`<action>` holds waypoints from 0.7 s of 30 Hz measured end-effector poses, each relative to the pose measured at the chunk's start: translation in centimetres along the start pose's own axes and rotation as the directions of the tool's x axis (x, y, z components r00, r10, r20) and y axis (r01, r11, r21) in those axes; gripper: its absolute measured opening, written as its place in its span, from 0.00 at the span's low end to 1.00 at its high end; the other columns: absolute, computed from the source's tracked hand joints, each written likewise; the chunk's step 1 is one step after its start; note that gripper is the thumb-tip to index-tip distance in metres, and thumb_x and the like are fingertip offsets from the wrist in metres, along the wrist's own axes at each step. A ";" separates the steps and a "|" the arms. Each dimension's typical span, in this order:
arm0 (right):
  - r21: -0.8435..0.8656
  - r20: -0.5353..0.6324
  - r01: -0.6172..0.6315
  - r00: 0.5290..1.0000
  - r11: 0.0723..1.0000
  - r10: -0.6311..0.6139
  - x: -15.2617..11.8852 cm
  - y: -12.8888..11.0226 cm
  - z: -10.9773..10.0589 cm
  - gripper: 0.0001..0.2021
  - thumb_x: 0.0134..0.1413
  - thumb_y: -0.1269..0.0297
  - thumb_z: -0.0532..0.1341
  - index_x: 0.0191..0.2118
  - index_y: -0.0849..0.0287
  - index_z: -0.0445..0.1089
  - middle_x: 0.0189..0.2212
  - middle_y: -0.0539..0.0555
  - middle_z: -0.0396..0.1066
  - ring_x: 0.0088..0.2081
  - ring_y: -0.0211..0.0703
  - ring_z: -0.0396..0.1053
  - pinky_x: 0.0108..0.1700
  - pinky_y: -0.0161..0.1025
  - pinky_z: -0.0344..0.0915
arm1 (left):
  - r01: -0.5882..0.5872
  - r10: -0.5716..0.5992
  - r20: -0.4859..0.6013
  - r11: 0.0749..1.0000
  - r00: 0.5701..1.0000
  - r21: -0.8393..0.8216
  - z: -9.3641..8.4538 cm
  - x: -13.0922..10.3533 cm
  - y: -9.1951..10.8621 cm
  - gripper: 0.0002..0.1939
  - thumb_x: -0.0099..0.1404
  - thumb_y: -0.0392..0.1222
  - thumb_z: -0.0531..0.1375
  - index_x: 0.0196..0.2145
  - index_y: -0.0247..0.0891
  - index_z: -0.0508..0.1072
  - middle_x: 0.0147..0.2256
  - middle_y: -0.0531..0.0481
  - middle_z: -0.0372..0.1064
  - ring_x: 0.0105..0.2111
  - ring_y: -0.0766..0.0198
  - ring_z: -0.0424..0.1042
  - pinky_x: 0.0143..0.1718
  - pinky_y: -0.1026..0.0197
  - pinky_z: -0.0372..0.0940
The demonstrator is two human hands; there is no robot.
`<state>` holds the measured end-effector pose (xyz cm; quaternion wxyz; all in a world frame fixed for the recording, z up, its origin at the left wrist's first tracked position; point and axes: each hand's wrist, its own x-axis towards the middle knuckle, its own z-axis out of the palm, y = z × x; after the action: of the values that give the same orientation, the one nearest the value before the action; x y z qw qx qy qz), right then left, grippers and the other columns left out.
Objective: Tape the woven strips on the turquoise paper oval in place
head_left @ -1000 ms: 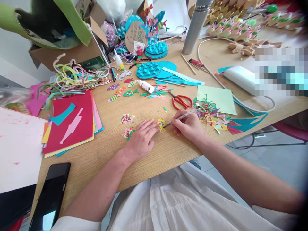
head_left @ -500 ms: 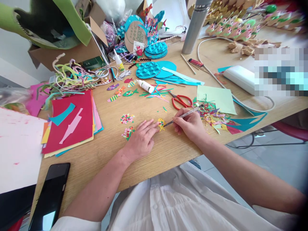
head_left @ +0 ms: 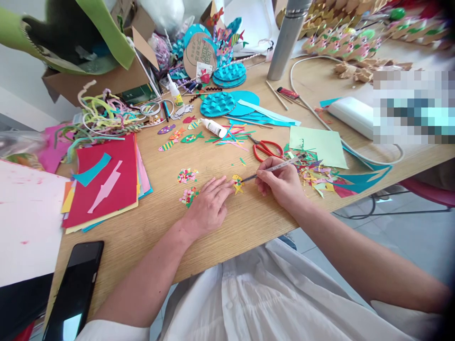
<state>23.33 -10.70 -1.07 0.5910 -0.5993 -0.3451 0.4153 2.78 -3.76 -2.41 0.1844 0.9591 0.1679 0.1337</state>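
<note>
A small yellow paper fish [head_left: 238,187] with coloured bits on its body lies flat on the wooden table. My left hand [head_left: 212,201] rests palm down with fingers outstretched, its fingertips at the left edge of the fish. Pinched in my right hand [head_left: 280,182] is a slim grey pen [head_left: 280,166], its dark tip on or just over the fish's body; contact I cannot make out. Beside my left fingers are two little piles of paper bits, an upper pile [head_left: 187,175] and a lower pile [head_left: 187,195], the lower partly behind the hand.
Red-handled scissors [head_left: 266,149] and colourful paper scraps [head_left: 314,173] lie beyond my right hand. Further back are a glue bottle [head_left: 214,128] and several finished paper fish [head_left: 192,137]. Coloured paper sheets [head_left: 103,180] and a phone [head_left: 74,289] are at left; a steel flask [head_left: 287,42] stands behind.
The pen tip has shifted slightly up and left, from beside the fish's tail to its body. My left hand stays in place.
</note>
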 end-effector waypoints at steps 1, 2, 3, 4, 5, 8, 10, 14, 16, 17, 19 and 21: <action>0.004 0.001 0.003 1.000 1.000 -0.003 0.0 0.0 0.0 0.09 0.43 0.63 0.65 0.26 0.56 0.62 0.15 0.45 0.66 0.14 0.33 0.61 0.14 0.30 0.57 | -0.001 0.001 -0.003 1.000 1.000 0.002 0.0 0.0 0.0 0.24 0.59 0.24 0.50 0.52 0.35 0.67 0.61 0.45 0.64 0.65 0.55 0.55 0.66 0.44 0.53; 0.004 0.000 0.008 1.000 1.000 -0.008 0.0 0.0 0.0 0.09 0.43 0.63 0.65 0.27 0.56 0.62 0.15 0.45 0.66 0.14 0.33 0.61 0.14 0.31 0.57 | -0.001 0.001 -0.005 1.000 1.000 0.004 0.1 0.0 0.0 0.24 0.59 0.24 0.50 0.52 0.35 0.67 0.61 0.45 0.64 0.65 0.55 0.55 0.66 0.44 0.53; 0.001 -0.001 0.014 1.000 1.000 -0.014 0.0 -0.1 0.0 0.09 0.43 0.62 0.65 0.27 0.55 0.62 0.15 0.45 0.66 0.14 0.33 0.61 0.15 0.31 0.57 | -0.001 0.001 -0.008 1.000 1.000 0.007 0.1 0.0 0.0 0.24 0.59 0.24 0.50 0.52 0.35 0.67 0.61 0.45 0.64 0.65 0.55 0.55 0.66 0.43 0.53; -0.004 -0.004 0.021 1.000 1.000 -0.021 0.0 -0.1 0.0 0.09 0.44 0.62 0.64 0.27 0.55 0.62 0.15 0.45 0.65 0.14 0.33 0.61 0.15 0.31 0.57 | -0.001 0.001 -0.011 1.000 1.000 0.010 0.2 0.0 0.0 0.24 0.60 0.25 0.50 0.53 0.36 0.67 0.61 0.45 0.64 0.65 0.55 0.55 0.66 0.43 0.53; -0.009 -0.007 0.028 1.000 1.000 -0.028 -0.1 -0.1 0.0 0.09 0.44 0.62 0.64 0.27 0.55 0.62 0.15 0.45 0.65 0.14 0.33 0.61 0.15 0.31 0.56 | -0.003 0.003 -0.014 1.000 1.000 0.013 0.2 -0.1 -0.1 0.24 0.60 0.25 0.50 0.53 0.36 0.67 0.61 0.45 0.64 0.65 0.55 0.55 0.66 0.43 0.53; -0.015 -0.013 0.044 0.999 0.999 -0.044 -0.1 -0.2 0.1 0.10 0.44 0.61 0.64 0.27 0.55 0.61 0.16 0.45 0.65 0.15 0.33 0.61 0.16 0.31 0.56 | -0.009 0.010 -0.022 1.000 1.000 0.028 0.3 -0.1 -0.1 0.25 0.61 0.25 0.51 0.55 0.36 0.66 0.60 0.45 0.64 0.65 0.54 0.54 0.66 0.41 0.53; -0.016 -0.014 0.046 0.999 0.999 -0.047 -0.2 -0.2 0.1 0.10 0.45 0.61 0.64 0.27 0.55 0.61 0.16 0.45 0.65 0.15 0.33 0.61 0.16 0.31 0.56 | -0.010 0.011 -0.031 0.999 0.999 0.039 0.4 -0.1 0.0 0.26 0.61 0.26 0.51 0.56 0.36 0.65 0.60 0.44 0.65 0.65 0.53 0.55 0.65 0.40 0.53; -0.022 -0.024 0.049 0.998 0.999 -0.049 -0.2 -0.3 0.1 0.09 0.45 0.62 0.64 0.27 0.55 0.61 0.16 0.45 0.65 0.15 0.33 0.61 0.16 0.31 0.56 | 0.005 -0.002 -0.048 0.999 0.999 0.054 0.3 -0.1 0.0 0.25 0.62 0.26 0.51 0.56 0.35 0.66 0.57 0.42 0.66 0.63 0.51 0.57 0.65 0.41 0.54; -0.031 -0.032 0.053 0.998 0.998 -0.054 -0.2 -0.3 0.1 0.08 0.46 0.63 0.63 0.27 0.55 0.62 0.16 0.45 0.65 0.15 0.33 0.61 0.16 0.31 0.56 | 0.010 -0.007 -0.051 0.999 0.999 0.052 0.4 0.0 0.0 0.25 0.62 0.27 0.51 0.56 0.35 0.67 0.56 0.42 0.67 0.63 0.51 0.58 0.65 0.41 0.55; -0.038 -0.034 0.056 0.998 0.998 -0.057 -0.3 -0.3 0.1 0.08 0.46 0.63 0.63 0.27 0.55 0.62 0.16 0.45 0.65 0.15 0.33 0.60 0.16 0.31 0.56 | 0.011 -0.008 -0.053 0.999 0.999 0.050 0.4 -0.1 0.0 0.25 0.62 0.27 0.51 0.56 0.36 0.67 0.55 0.42 0.66 0.62 0.51 0.58 0.64 0.41 0.55; -0.050 -0.037 0.061 0.997 0.997 -0.063 -0.3 -0.3 0.1 0.08 0.46 0.63 0.63 0.27 0.55 0.61 0.17 0.45 0.65 0.15 0.33 0.60 0.16 0.31 0.55 | 0.012 -0.009 -0.052 0.999 0.999 0.049 0.4 -0.1 0.0 0.26 0.62 0.27 0.51 0.58 0.38 0.66 0.55 0.43 0.66 0.62 0.52 0.58 0.64 0.41 0.55; -0.057 -0.028 0.067 0.997 0.996 -0.069 -0.3 -0.2 0.1 0.09 0.46 0.62 0.63 0.27 0.55 0.61 0.17 0.46 0.65 0.15 0.33 0.61 0.16 0.31 0.55 | 0.010 -0.007 -0.043 0.998 0.999 0.059 0.4 -0.1 0.0 0.26 0.64 0.28 0.51 0.58 0.39 0.66 0.56 0.43 0.65 0.62 0.52 0.58 0.64 0.41 0.55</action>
<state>23.15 -10.87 -0.81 0.5929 -0.6096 -0.3678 0.3762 2.83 -3.93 -2.78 0.1529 0.9604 0.1797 0.1483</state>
